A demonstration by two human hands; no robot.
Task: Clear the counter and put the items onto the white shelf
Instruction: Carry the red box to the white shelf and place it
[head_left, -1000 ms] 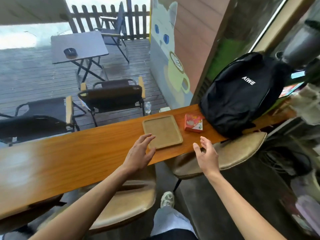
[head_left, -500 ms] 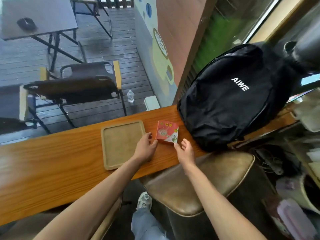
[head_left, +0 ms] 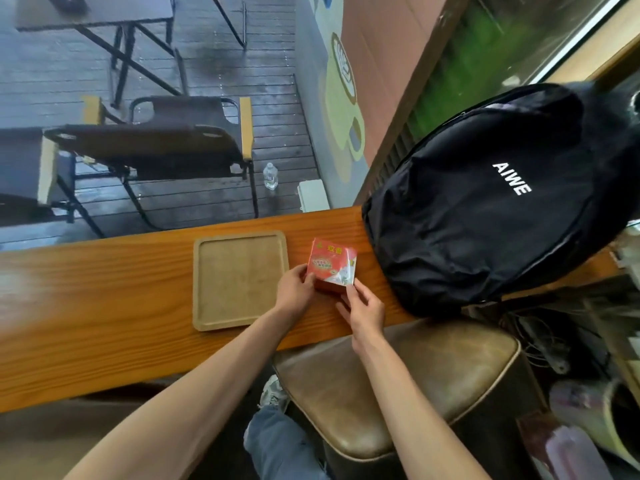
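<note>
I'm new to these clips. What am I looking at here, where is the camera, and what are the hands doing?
No machine here: a person wears one wide-angle camera on the head, looking down at their own bare arms. On the wooden counter lie an empty wooden tray, a red packet and a black backpack. The left hand and the right hand both grip the red packet at its near edge. A padded brown stool stands below. No white shelf is in view.

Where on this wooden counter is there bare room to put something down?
The widest bare stretch of the counter runs left of the wooden tray. A narrow strip lies between the tray and the near edge. It is crowded on the right: both hands hold the red packet between the tray and the black backpack.
</note>
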